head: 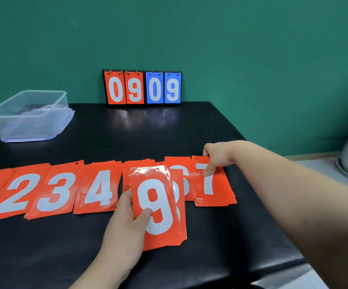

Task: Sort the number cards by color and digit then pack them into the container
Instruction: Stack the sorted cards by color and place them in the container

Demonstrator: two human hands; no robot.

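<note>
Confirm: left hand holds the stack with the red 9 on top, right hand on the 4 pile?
Wrong pile. The head view shows the right hand gripping the 7 pile at the row's right end. The left hand does hold the stack topped by the red 9.

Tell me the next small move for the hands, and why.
Probably the right hand lets go of the 7 pile and reaches for the 9 card atop the stack the left hand holds: the 7 already lies on its pile, and no 9 pile shows yet.
</note>
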